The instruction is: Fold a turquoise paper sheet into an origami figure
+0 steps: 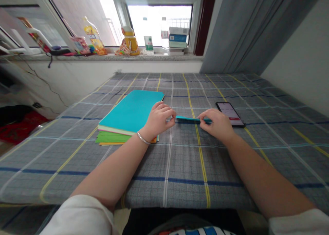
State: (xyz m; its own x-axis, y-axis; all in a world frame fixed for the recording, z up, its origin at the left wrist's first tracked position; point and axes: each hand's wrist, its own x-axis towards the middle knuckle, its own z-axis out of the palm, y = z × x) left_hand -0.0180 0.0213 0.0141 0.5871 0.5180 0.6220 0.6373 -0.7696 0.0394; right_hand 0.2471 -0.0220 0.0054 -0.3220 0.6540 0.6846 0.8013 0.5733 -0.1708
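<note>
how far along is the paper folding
Early. Done: one teal sheet is already folded to a narrow strip. In hand: left hand and right hand pinch its two ends on the cloth. Left: the paper stack beside it looks unfolded.

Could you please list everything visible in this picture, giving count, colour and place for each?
folded paper strip: one, teal, on the cloth between both hands
paper stack: one, teal on top, green and orange sheets beneath, left of the hands
phone: one, black, screen lit, right of the strip
checked cloth: one, grey with yellow and blue lines, covering the surface
bottles: several, yellow and clear, on the windowsill
boxes: one small stack, white and blue, on the windowsill
curtain: one, grey, right of the window
bracelet: one, silver, on the left wrist
left hand: pinching the strip's left end
right hand: pressing the strip's right end
</note>
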